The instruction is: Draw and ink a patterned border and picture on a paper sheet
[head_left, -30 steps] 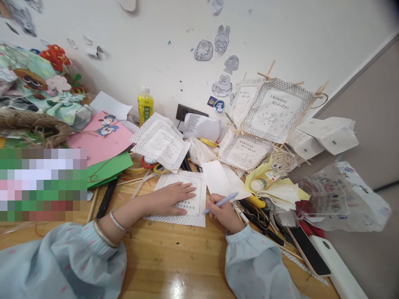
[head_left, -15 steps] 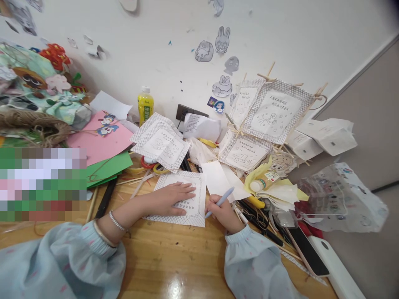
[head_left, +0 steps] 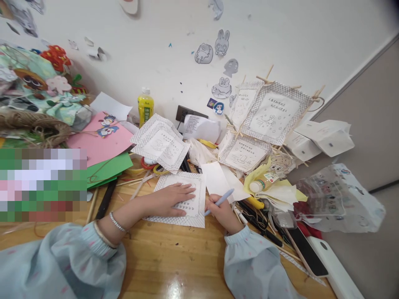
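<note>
Near edge of the wooden table is cut off, but glossy wood between the pale blue sleeves leaves some elbow room. Left hand is spread flat on the crosshatch-bordered paper just past that, covering some drawing and writing. Right hand pinches a slim blue pen by the paper's right edge; can't tell if the tip touches. Farther back: rough stick frame with paper panels, plus a yellow bottle, base hidden.
</note>
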`<act>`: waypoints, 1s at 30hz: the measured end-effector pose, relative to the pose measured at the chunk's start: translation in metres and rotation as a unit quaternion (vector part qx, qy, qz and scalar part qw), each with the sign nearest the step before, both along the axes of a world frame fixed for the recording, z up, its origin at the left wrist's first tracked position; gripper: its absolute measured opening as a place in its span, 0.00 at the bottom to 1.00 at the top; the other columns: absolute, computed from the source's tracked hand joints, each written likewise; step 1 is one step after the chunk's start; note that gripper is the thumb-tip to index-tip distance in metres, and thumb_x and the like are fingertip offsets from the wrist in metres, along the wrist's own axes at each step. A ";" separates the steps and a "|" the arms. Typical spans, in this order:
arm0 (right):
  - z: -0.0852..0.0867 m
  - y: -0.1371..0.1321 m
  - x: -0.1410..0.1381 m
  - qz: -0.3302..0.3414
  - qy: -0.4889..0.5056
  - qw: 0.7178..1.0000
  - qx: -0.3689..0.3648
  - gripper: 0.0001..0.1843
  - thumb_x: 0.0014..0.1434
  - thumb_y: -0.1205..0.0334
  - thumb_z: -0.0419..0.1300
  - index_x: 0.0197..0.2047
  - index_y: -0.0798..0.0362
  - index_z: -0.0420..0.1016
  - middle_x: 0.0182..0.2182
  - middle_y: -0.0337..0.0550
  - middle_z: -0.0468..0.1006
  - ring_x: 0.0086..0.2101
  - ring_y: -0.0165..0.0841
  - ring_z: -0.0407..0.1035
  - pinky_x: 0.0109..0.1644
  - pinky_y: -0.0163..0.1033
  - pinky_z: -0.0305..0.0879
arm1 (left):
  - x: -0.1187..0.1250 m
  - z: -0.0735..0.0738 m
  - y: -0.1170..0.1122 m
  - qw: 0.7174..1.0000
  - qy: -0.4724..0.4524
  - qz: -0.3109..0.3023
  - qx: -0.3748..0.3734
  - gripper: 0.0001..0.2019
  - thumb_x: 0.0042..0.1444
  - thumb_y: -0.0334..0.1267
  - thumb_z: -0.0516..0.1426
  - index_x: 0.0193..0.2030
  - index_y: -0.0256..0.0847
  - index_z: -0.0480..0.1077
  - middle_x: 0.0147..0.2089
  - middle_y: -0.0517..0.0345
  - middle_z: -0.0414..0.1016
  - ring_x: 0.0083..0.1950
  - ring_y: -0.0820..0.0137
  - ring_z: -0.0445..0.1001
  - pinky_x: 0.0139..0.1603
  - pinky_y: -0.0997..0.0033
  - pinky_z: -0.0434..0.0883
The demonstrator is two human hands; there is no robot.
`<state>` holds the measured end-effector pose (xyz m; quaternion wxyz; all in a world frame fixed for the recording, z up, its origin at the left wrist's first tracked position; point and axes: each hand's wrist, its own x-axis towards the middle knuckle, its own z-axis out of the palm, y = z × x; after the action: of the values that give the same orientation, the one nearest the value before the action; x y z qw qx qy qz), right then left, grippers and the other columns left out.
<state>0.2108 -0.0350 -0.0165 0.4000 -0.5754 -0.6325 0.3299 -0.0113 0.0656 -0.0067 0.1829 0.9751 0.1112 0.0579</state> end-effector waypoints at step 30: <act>0.003 0.003 0.000 -0.042 0.013 0.999 0.015 0.16 0.58 0.61 0.52 0.20 0.50 0.57 0.15 0.31 0.62 0.19 0.27 0.56 0.25 0.33 0.52 | 0.000 0.004 -0.003 0.999 0.026 0.006 0.026 0.30 0.61 0.48 0.54 0.68 0.41 0.53 0.70 0.48 0.49 0.71 0.60 0.44 0.68 0.55 0.44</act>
<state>0.2106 -0.0316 -0.0131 0.4300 -0.5909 -0.6074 0.3113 -0.0109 0.0625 -0.0026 0.1539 0.9801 0.1200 0.0362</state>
